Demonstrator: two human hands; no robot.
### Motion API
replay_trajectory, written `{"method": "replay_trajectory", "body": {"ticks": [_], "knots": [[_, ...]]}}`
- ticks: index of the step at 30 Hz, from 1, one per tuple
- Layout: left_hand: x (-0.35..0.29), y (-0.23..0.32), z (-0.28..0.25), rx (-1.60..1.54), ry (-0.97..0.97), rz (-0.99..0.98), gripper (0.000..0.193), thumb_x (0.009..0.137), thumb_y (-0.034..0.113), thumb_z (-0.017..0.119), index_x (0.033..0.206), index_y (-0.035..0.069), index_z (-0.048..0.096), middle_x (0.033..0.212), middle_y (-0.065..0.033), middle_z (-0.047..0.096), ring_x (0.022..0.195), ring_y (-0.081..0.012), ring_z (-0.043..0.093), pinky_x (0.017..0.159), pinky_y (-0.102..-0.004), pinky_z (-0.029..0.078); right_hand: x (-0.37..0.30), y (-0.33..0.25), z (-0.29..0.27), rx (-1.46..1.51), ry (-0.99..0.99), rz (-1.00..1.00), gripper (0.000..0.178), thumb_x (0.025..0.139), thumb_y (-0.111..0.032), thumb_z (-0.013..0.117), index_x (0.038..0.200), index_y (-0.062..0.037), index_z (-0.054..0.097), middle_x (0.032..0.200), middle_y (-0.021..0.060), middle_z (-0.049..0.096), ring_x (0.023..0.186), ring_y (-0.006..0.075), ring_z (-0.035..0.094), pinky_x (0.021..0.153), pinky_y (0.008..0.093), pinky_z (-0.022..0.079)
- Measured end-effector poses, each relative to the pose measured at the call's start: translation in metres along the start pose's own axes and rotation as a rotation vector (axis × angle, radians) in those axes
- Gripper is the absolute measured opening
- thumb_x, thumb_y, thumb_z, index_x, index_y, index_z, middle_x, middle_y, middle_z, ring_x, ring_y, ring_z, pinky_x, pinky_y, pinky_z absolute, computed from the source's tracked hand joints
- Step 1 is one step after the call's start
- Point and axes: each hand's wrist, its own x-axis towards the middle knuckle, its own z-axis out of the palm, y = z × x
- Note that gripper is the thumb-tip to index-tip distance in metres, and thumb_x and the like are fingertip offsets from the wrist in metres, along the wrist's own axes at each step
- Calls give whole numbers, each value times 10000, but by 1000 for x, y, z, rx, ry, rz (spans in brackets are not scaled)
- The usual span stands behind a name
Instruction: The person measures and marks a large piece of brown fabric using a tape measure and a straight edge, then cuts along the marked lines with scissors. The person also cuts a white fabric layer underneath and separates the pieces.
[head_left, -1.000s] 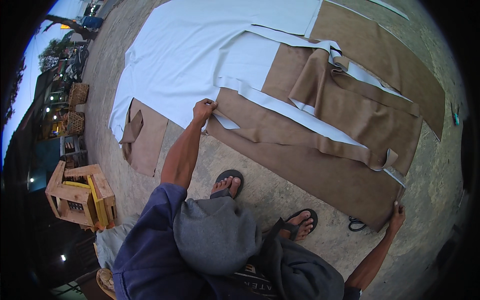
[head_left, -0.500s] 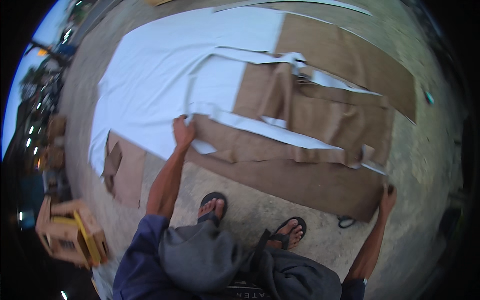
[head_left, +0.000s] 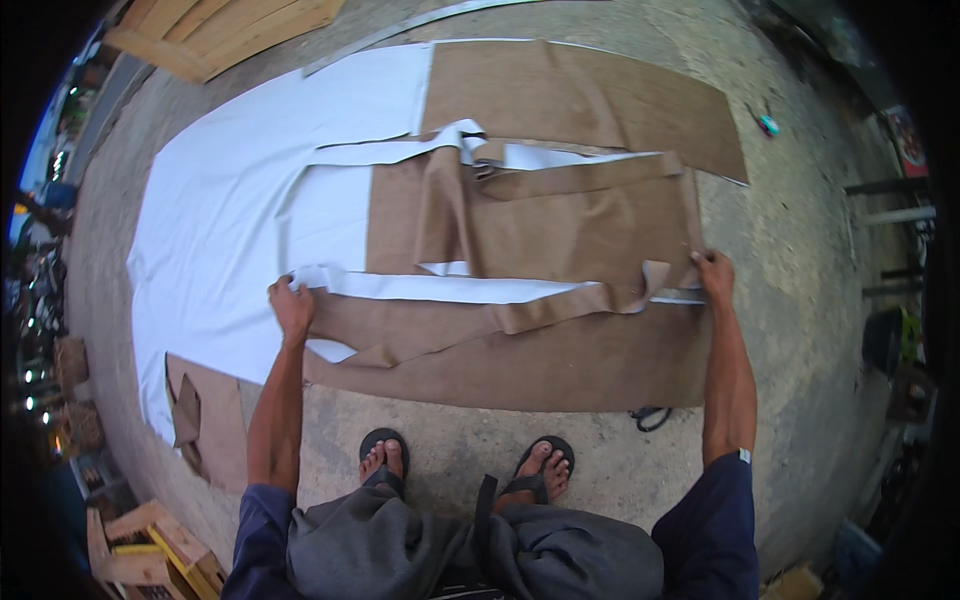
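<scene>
A large sheet of brown leather-like fabric with a white underside (head_left: 220, 230) is spread over the ground, cut into pieces and strips. My left hand (head_left: 290, 308) is closed at the left end of a white-backed strip (head_left: 430, 288), beside the near brown fabric piece (head_left: 600, 350). Across from it, my right hand (head_left: 714, 276) pinches the right edge of the middle brown fabric piece (head_left: 590, 220). A loose brown strip (head_left: 550, 308) curls between the hands. Folded fabric (head_left: 445, 205) lies bunched farther off. My fingers partly hide the gripped edges.
Black-handled scissors (head_left: 650, 418) poke out from under the near edge. A small teal tool (head_left: 767, 125) lies at the far right. A long metal straightedge (head_left: 420, 22) and wooden boards (head_left: 220, 35) are at the back. A wooden crate (head_left: 150, 555) stands at the lower left.
My right hand has left the near right corner of the brown fabric and moved farther away along the right side, to the middle piece. My left hand stays at the strip's end. The view has shifted.
</scene>
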Motion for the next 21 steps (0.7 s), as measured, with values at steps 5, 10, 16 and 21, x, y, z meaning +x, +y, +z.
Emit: {"method": "replay_trajectory", "body": {"ticks": [5,10,16,21], "knots": [[1,33,-6,-46,-8,17,360,900,161,666,1218,-6,639,1257,-255,573,1215,-428,530,1046,-495,449,2,27,-20,92,103,205,437,878,-368,753,1110,2,754,1066,192,760,1015,321,723,923,418,516],[3,88,-5,-119,-84,165,348,909,166,671,1207,-13,646,1212,-253,604,1180,-421,558,1035,-483,458,-2,24,-31,181,54,245,451,902,-345,741,1188,4,733,1145,175,748,1078,302,701,968,418,496],[10,166,23,-249,-336,25,443,926,308,706,1189,-44,656,1152,-278,684,1094,-414,662,958,-479,520,1,22,-27,177,16,224,459,922,-333,731,1236,1,708,1156,159,736,1061,268,677,958,408,486],[17,197,36,-296,-427,-108,434,880,368,760,1116,6,726,1034,-220,748,994,-371,720,898,-439,553,5,34,-25,195,30,189,432,915,-328,741,1184,10,716,1106,152,742,1016,266,677,931,408,491]]}}
